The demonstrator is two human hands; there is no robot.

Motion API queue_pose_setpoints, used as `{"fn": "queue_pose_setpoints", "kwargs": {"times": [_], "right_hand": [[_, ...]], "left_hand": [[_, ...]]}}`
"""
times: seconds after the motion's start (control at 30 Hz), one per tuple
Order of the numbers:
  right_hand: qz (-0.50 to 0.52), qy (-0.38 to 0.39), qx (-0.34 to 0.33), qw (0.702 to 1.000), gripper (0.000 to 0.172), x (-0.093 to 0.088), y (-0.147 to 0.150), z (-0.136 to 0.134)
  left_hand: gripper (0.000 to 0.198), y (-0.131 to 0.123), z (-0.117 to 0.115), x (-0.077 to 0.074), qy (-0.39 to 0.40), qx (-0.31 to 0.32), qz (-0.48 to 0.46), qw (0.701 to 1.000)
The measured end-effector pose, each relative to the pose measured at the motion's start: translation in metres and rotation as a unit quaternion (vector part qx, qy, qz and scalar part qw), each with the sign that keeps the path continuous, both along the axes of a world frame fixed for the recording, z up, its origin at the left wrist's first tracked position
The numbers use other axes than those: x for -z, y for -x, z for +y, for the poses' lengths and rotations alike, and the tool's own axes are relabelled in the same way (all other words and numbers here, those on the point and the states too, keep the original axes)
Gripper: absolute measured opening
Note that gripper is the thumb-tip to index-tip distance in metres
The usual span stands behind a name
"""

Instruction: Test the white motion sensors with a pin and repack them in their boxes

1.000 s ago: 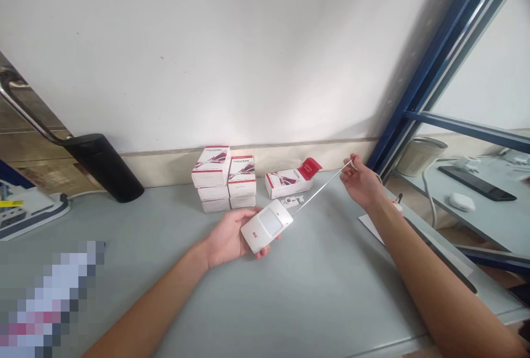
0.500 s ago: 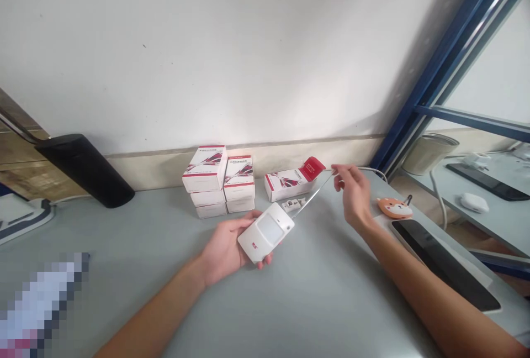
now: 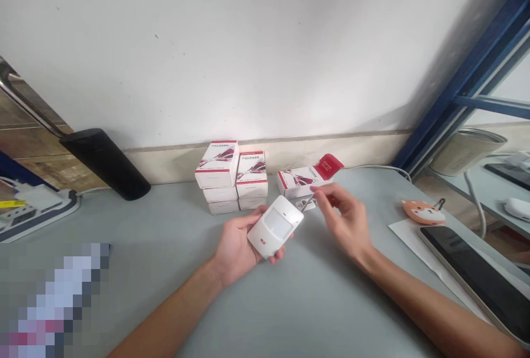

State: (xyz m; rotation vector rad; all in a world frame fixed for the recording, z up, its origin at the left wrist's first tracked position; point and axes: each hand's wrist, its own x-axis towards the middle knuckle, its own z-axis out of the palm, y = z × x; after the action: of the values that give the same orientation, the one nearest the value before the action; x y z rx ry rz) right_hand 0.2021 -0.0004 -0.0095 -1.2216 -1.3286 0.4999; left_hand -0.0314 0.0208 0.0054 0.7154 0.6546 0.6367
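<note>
White plastic device (image 3: 275,229), red mark on its lower face, held tilted over the grey tabletop (image 3: 314,303), near centre. Left hand (image 3: 238,245) closed round it from the left; thumb along the upper edge, fingertips showing at the far side. Right hand (image 3: 348,222): thumb and forefinger pinched on a thin metal rod (image 3: 307,203) at the device's top corner; other fingers loosely curled. Just behind, small white parts (image 3: 300,203), partly hidden, before an open carton (image 3: 296,182), red flap raised. Left of that, stacked boxes (image 3: 218,166) by the wall (image 3: 248,43). Farther left, black cylinder (image 3: 111,166), power strip (image 3: 45,213). Right: orange animal-faced case (image 3: 422,212); dark-screened slab (image 3: 467,272) on white paper (image 3: 434,267).
</note>
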Motion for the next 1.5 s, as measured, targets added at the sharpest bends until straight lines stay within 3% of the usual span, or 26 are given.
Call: {"fn": "queue_pose_setpoints", "kwargs": {"times": [0.13,0.5,0.57,0.67,0.77,0.93,1.07,1.2,1.33,1.5], "right_hand": [[-0.024,-0.009,-0.076,0.997,0.024,-0.004,0.016,-0.011],[-0.004,-0.014,-0.044,0.999,0.027,0.008,0.023,-0.011],[-0.03,-0.006,-0.054,0.998,0.031,0.006,0.02,-0.008],[-0.147,-0.029,-0.062,0.987,0.034,0.001,0.006,-0.001],[-0.291,-0.091,0.014,0.952,0.044,-0.002,-0.012,0.008],[-0.382,-0.119,0.163,0.902,0.038,-0.011,-0.036,0.035],[-0.432,-0.097,0.195,0.875,0.03,-0.024,-0.042,0.063],[-0.355,-0.064,0.214,0.908,0.02,-0.032,-0.051,0.068],[-0.202,-0.092,0.203,0.954,0.011,-0.022,-0.07,0.055],[0.028,-0.059,0.117,0.991,0.028,-0.003,-0.083,0.053]], "left_hand": [[0.033,-0.001,-0.002,0.002,-0.002,-0.015,-0.023,1.0],[0.036,-0.001,-0.004,0.0,-0.003,-0.019,-0.052,0.998],[0.035,-0.003,-0.004,0.0,0.005,-0.024,-0.063,0.998],[0.038,-0.005,-0.003,0.001,0.029,-0.047,-0.074,0.996],[0.042,-0.006,-0.003,0.002,0.05,-0.074,-0.076,0.993],[0.039,-0.006,-0.001,0.002,0.07,-0.077,-0.065,0.993],[0.04,-0.006,-0.001,-0.002,0.065,-0.065,-0.056,0.994],[0.042,-0.006,-0.002,-0.004,0.073,-0.07,-0.059,0.993],[0.044,-0.004,-0.002,-0.002,0.092,-0.078,-0.073,0.99],[0.044,-0.004,0.0,-0.002,0.112,-0.097,-0.091,0.985]]}}
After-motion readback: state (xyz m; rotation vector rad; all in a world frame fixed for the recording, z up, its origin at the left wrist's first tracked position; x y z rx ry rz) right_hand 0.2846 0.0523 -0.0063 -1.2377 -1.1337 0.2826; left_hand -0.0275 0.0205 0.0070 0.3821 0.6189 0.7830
